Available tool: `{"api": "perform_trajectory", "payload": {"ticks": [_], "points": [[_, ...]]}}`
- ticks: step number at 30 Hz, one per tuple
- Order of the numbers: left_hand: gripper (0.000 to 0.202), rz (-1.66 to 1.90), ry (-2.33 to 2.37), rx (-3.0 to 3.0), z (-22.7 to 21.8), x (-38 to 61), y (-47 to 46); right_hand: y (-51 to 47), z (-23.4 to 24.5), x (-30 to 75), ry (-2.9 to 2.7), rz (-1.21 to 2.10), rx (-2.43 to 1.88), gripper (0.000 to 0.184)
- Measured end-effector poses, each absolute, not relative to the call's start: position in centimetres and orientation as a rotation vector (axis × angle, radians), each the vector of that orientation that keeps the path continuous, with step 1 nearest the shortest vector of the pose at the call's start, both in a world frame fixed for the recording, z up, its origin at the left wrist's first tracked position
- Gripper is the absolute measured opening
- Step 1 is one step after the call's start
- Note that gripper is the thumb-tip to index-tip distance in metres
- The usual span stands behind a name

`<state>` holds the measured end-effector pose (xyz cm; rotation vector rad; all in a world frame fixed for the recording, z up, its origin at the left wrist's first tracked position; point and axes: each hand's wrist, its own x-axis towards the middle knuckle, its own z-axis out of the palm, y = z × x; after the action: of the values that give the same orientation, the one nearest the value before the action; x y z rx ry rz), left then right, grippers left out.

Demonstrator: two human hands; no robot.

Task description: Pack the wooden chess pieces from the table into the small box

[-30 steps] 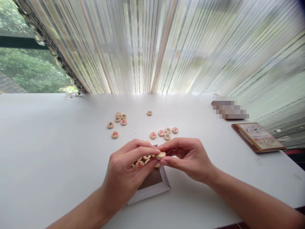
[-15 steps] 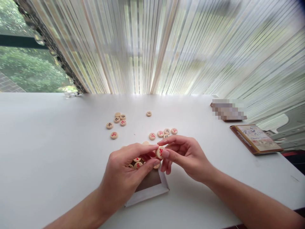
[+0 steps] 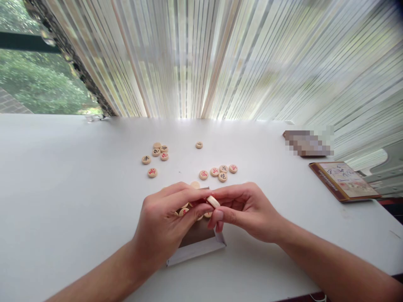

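Observation:
Between the fingertips of my left hand [image 3: 170,214] and my right hand [image 3: 248,209] is a round wooden Chinese chess piece [image 3: 213,202], turned so its pale edge faces me. Thumbs and fingers of both hands close on it. Beneath them lies an open shallow box [image 3: 197,253] with a brown inside and white rim. More pieces, one red-marked piece [image 3: 184,212] among them, lie in its far part, largely hidden by my left hand. A pale piece [image 3: 195,184] shows just beyond the box.
On the white table [image 3: 78,201], several pieces cluster at the back left near a red-marked piece [image 3: 152,172]. Others group right of centre around a black-marked piece [image 3: 223,177]. One piece [image 3: 199,144] lies alone farther back. A printed box lid [image 3: 349,180] and a blurred-out item [image 3: 308,144] lie right.
The held piece has turned from showing its red character to showing its edge. My right hand's fingers have closed in nearer to my left. The view has shifted slightly.

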<state>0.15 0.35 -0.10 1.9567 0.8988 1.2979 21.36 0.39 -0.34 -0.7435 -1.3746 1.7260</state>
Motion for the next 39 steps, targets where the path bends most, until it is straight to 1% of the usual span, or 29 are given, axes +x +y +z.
{"api": "perform_trajectory", "payload": {"ticks": [3, 9, 16, 22, 29, 35, 39], "points": [[0.023, 1.318, 0.891, 2.01, -0.38, 0.13, 0.38, 0.3, -0.17, 21.31, -1.399, 1.741, -0.739, 0.026], [0.028, 1.333, 0.886, 2.078, -0.24, 0.26, 0.2, 0.19, -0.23, 21.34, -1.3, 1.82, -0.746, 0.034], [0.026, 1.256, 0.877, 2.064, 0.35, 0.43, -0.02, 0.03, -0.38, 21.2, -1.298, 1.863, -0.746, 0.026], [0.026, 1.236, 0.862, 2.075, -0.13, 0.46, 0.15, -0.01, -0.84, 20.98, -1.25, 1.876, -0.802, 0.027], [0.023, 1.173, 0.917, 2.035, 0.07, 0.3, -0.11, -0.02, -0.22, 21.21, -1.334, 1.804, -0.799, 0.038], [0.025, 1.159, 0.933, 1.971, -0.04, 0.27, 0.22, 0.01, -0.26, 21.32, -1.315, 1.81, -0.716, 0.028], [0.026, 1.132, 0.921, 1.992, -0.2, 0.3, 0.22, -0.01, -0.31, 21.05, -1.312, 1.794, -0.726, 0.025]]}}
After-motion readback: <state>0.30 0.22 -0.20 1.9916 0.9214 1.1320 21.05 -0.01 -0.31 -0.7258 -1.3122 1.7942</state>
